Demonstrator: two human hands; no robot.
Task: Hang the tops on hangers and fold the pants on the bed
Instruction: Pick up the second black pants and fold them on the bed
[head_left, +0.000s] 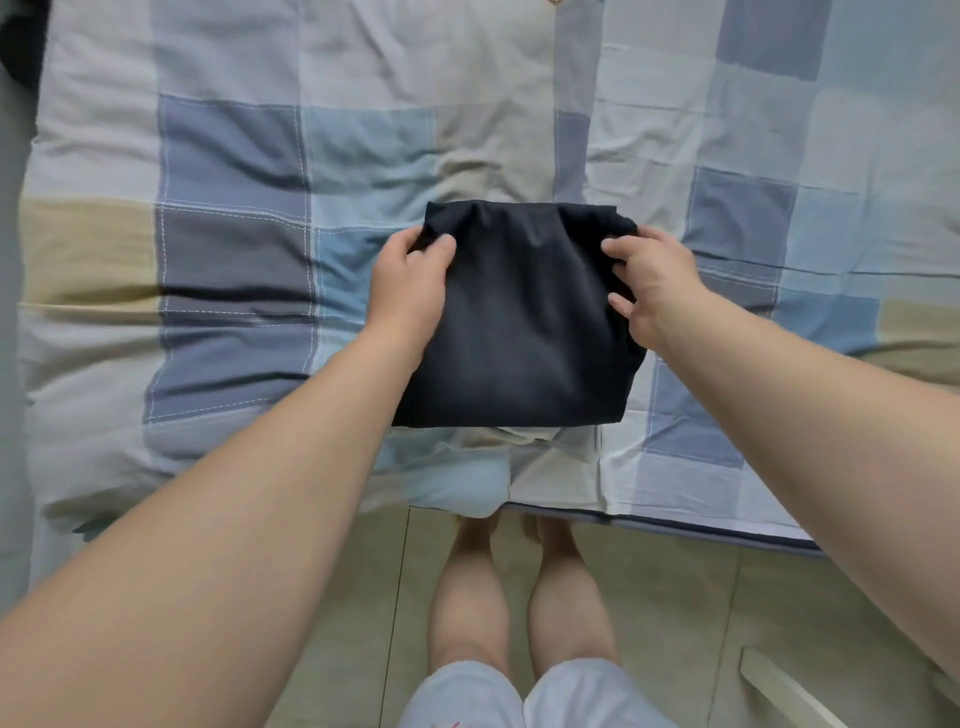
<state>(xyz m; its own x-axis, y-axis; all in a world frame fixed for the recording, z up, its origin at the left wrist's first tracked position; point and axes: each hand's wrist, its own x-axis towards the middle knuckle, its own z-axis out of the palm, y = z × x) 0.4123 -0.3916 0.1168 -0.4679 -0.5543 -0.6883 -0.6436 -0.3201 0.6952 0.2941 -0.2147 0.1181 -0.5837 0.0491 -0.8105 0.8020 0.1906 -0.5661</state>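
Pants (519, 322): a dark, folded, roughly rectangular bundle over the middle of the bed (234, 156), close to its near edge, held between the two grips. The far corners are bunched and creased.
Left grip (410, 280): holding the pants at their far left corner. The thumb lies on top of the cloth, the back of the hand faces up, and the other fingers are hidden under the fold.
Right grip (649, 280): holding the pants at their far right corner. The fingers curl in onto the edge of the cloth, one lower digit presses the side, and the wrist is bent slightly inward.
Left arm: a bare forearm reaches forward from the lower left corner, angled in toward the middle.
Right arm: a bare forearm reaches from the right edge, angled in the same way, so the two arms narrow toward the pants.
Bed: covered in a wrinkled check of blue, grey, white and beige squares.
Body: bare legs (467, 597) stand against the bed's near edge, with pale shorts (467, 696) at the bottom.
Floor (675, 597): light tiles, with a white bar (779, 686) lying at the lower right.
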